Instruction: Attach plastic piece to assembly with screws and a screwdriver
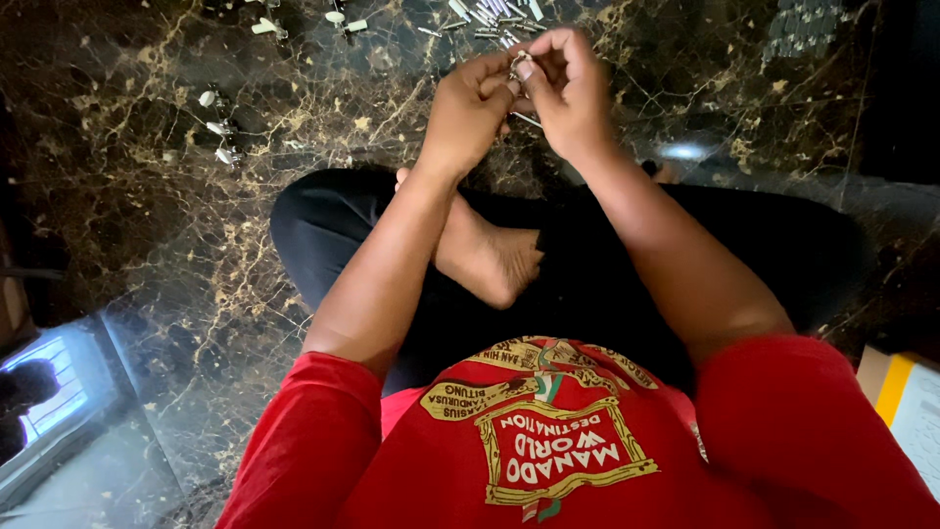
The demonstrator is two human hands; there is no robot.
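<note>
I sit cross-legged on a dark marble floor [176,245] with gold veins. My left hand [470,108] and my right hand [568,88] meet above the floor in front of my legs. Their fingertips pinch one small metal part [519,65] between them. A thin metal pin [527,120] sticks out just below the hands. Beyond the hands lies a pile of small metal and white parts [490,15]. How the held part is built is too small to tell.
A few white-tipped parts [220,127] lie to the left, and others [343,20] sit near the top edge. A dark mesh-like object [808,29] rests at the top right. A yellow and white box edge [906,402] shows at the lower right. A bare foot [485,255] rests between my knees.
</note>
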